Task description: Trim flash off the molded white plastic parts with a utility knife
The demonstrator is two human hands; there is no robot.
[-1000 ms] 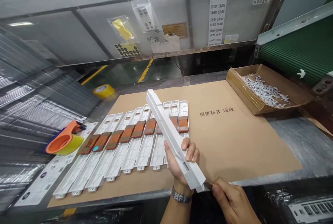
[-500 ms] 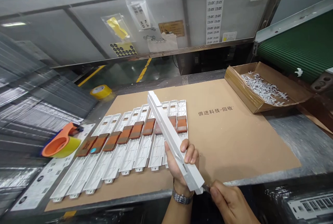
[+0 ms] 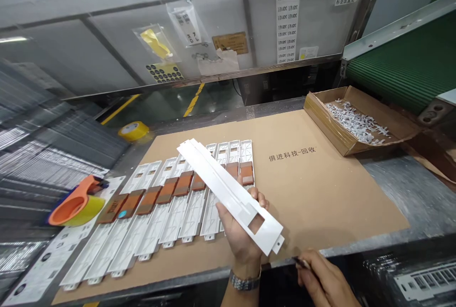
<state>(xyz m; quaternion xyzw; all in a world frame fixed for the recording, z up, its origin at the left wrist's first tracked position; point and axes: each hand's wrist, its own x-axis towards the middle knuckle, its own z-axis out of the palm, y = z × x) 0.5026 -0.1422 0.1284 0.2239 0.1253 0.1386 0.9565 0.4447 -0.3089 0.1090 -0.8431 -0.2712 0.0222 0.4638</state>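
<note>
My left hand [image 3: 242,238], with a metal-band watch at its wrist, is closed around a long white plastic panel [image 3: 228,186]. The panel slants over the bench, its smooth face turned up, with a square opening near its lower right end and a small tab beyond. At the lower right my right hand [image 3: 326,276] pinches a thin dark-tipped tool [image 3: 301,262], mostly hidden by the fingers and apart from the panel. To the left, several similar white panels [image 3: 149,240] lie in a row, ribbed side up, with orange-brown blocks [image 3: 149,200] across them.
Brown cardboard [image 3: 331,202] covers the bench. An open carton [image 3: 327,126] with small white plastic scraps stands at the right, by a green conveyor [image 3: 402,60]. An orange tape dispenser [image 3: 76,205] and a yellow tape roll [image 3: 133,131] are at the left.
The held panel has been rolled from its edge so that its broad face with the opening shows. My right hand has moved slightly right and down, and its tool has come away from the panel's end.
</note>
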